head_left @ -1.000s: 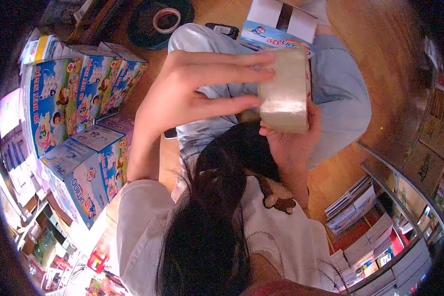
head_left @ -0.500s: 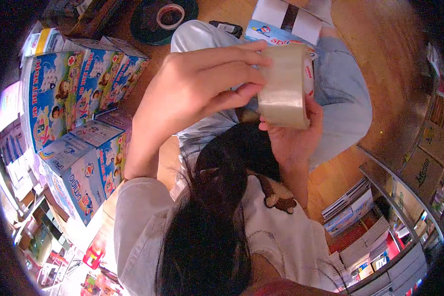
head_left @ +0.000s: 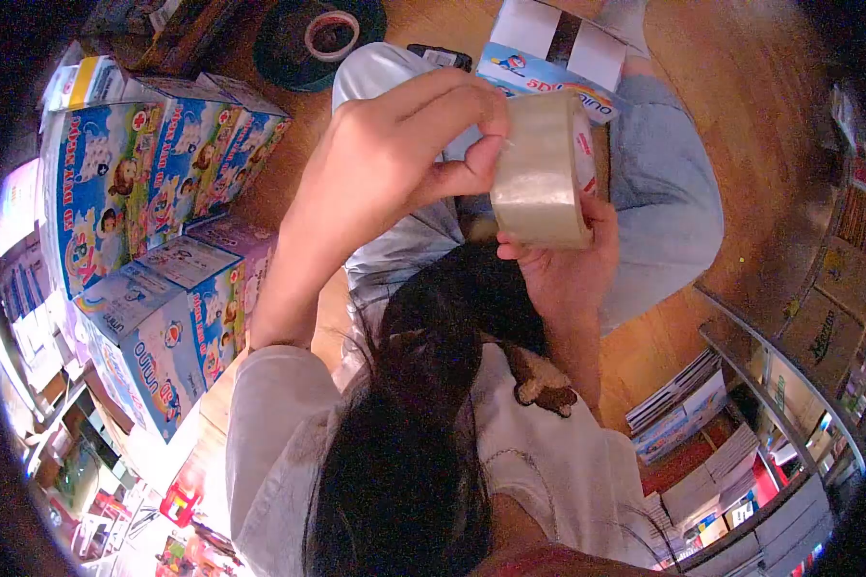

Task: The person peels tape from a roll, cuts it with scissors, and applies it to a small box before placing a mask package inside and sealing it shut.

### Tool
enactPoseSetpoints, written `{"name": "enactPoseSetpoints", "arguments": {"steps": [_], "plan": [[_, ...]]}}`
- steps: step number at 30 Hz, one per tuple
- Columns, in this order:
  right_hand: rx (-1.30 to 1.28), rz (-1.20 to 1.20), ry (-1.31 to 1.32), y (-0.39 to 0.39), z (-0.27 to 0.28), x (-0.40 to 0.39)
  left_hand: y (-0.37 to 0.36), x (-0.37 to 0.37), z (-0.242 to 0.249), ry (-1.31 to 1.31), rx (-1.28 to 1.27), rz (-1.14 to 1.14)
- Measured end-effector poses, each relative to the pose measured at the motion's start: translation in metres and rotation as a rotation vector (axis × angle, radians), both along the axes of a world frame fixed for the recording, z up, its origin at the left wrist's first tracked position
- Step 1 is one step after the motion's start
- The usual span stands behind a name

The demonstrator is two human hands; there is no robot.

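A wide roll of clear, brownish packing tape (head_left: pixel 539 188) is gripped from below by my right hand (head_left: pixel 573 264), its fingers and thumb wrapped round the lower edge. The roll stands tilted, its printed inner core facing right. My left hand (head_left: pixel 385 144) is closed in a pinch at the roll's left side, thumb against forefinger on the tape's edge, where a small bright sliver shows. Behind the roll, a blue and white box (head_left: pixel 548 58) with a dark band across its top rests between my legs.
Several colourful printed boxes (head_left: pixel 106 192) are stacked at the left. A dark round stool or lid (head_left: pixel 269 48) carries a smaller tape roll (head_left: pixel 332 36). A dark device (head_left: pixel 438 55) lies past my knee. Metal shelving (head_left: pixel 770 385) with books and cartons stands at the right.
My left fingers have gone from spread along the tape's face to a closed pinch at its edge. The roll and my right hand have shifted slightly left, showing more of the box behind.
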State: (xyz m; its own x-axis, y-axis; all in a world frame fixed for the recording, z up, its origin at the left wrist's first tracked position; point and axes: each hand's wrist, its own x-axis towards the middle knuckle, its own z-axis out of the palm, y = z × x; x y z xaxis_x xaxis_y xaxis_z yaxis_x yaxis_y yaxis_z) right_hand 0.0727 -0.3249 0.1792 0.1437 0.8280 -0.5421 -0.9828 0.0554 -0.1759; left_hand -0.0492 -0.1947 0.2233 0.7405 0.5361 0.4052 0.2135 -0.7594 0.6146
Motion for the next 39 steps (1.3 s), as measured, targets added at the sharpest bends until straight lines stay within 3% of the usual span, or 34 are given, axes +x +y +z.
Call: {"name": "enactPoseSetpoints", "arguments": {"steps": [8, 17, 26, 35, 39], "plan": [[0.015, 0.004, -0.019, -0.002, -0.005, 0.002, 0.007, -0.001, -0.005, -0.084, -0.196, -0.186], [0.044, -0.011, -0.036, -0.004, -0.006, 0.001, 0.001, 0.004, -0.015, -0.184, -0.335, -0.173], [0.104, 0.005, 0.055, -0.004, -0.012, 0.003, -0.007, 0.01, -0.012, -0.103, -0.12, 0.026], [0.148, 0.051, 0.053, -0.009, -0.019, 0.004, -0.01, 0.011, -0.017, -0.156, -0.147, 0.114], [0.088, 0.062, 0.013, -0.014, -0.019, 0.002, -0.007, 0.012, -0.018, -0.279, -0.351, 0.165]]}}
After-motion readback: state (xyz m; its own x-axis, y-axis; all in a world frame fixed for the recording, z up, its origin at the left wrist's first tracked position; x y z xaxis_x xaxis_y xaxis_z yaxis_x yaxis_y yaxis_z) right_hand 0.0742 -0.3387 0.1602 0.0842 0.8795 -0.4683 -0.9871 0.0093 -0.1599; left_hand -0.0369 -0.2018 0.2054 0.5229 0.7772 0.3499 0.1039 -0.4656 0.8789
